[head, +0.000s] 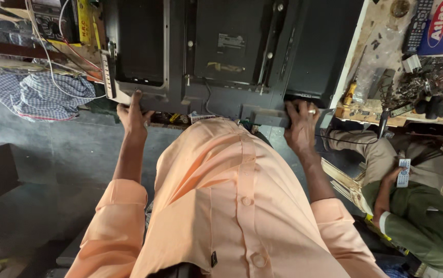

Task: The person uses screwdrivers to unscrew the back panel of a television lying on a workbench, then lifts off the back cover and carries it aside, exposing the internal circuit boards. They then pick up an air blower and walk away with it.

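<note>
Peach shirt [242, 206] up close, then both hands clamped on the near edge of a black flat-screen panel [232, 46] lying back-up — left hand [134, 116] and right hand [301, 126] set wide apart — so a slipping grip could tip it off the cluttered bench [381, 56].

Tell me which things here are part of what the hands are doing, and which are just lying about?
In hand:
- TV, back side up, on the bench
- left hand at its lower edge
- right hand at its lower right corner

Lying about:
- checked cloth
- screwdriver
- remote
- seated person holding a small remote
</note>
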